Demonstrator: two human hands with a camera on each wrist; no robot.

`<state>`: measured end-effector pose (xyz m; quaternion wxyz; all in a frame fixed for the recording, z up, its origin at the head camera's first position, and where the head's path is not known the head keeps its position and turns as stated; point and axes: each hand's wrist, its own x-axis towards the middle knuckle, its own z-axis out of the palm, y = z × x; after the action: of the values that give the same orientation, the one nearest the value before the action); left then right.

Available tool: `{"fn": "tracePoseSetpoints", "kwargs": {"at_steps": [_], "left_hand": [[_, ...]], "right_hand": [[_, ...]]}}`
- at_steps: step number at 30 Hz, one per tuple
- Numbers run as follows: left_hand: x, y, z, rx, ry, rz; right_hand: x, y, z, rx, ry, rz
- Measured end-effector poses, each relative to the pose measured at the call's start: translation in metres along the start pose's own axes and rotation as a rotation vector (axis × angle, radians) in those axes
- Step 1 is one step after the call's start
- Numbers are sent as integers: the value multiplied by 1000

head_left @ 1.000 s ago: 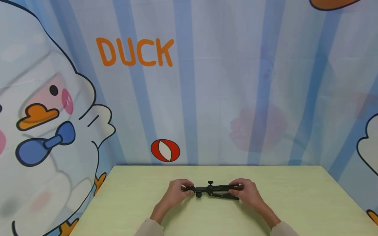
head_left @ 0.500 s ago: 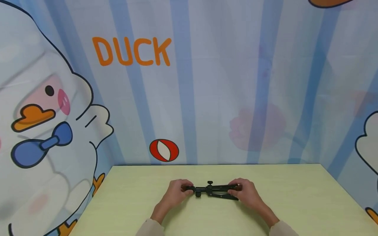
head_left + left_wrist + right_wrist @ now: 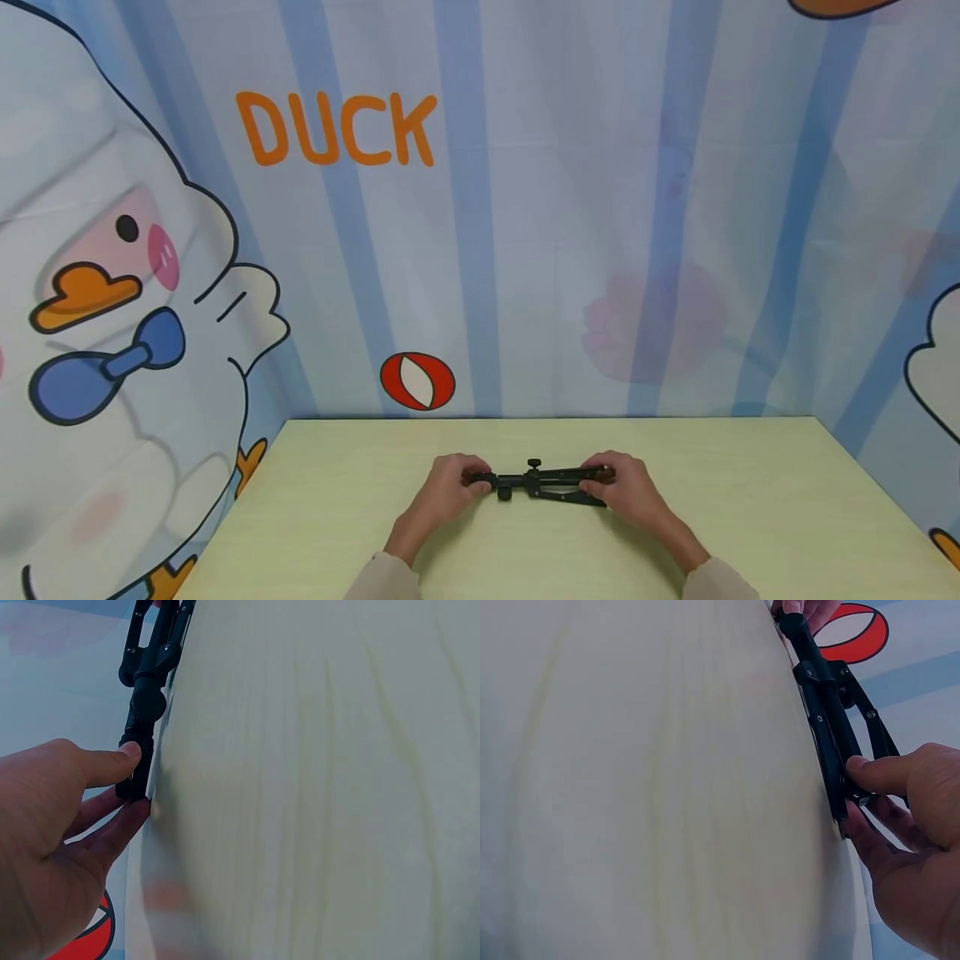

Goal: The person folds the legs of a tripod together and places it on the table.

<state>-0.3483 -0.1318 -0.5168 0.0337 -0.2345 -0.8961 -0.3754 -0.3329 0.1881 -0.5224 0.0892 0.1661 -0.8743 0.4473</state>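
Observation:
A small black tripod [image 3: 513,482] lies lengthwise across the table in the head view, its legs [image 3: 566,497] towards the right and slightly spread. One knob [image 3: 534,463] sticks up from its middle, and another points towards the near side. My left hand [image 3: 448,490] pinches the head end between thumb and fingers, also plain in the left wrist view, where the tripod [image 3: 148,701] runs upward. At the leg end my right hand [image 3: 630,490] grips the legs, thumb on the near side; the right wrist view shows the tripod [image 3: 829,705] between thumb and fingers. Fingers partly hide both ends.
The pale yellow table [image 3: 300,500] ends at a far edge just beyond the hands. Behind it hangs a curtain [image 3: 525,208] with blue stripes, printed ducks, a red ball and orange lettering.
Both hands keep their hold on the tripod, with hardly any movement. The head view has shifted very slightly.

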Motion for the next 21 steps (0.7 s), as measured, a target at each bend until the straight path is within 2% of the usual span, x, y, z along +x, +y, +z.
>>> {"fn": "tracePoseSetpoints", "kwargs": {"at_steps": [7, 15, 21], "left_hand": [[0, 1, -1, 16, 0, -2], [0, 3, -3, 31, -5, -6], [-1, 3, -4, 31, -10, -12]], "right_hand": [[2, -1, -2, 5, -25, 9], [1, -4, -4, -38, -35, 2], [0, -5, -6, -21, -59, -19]]}}
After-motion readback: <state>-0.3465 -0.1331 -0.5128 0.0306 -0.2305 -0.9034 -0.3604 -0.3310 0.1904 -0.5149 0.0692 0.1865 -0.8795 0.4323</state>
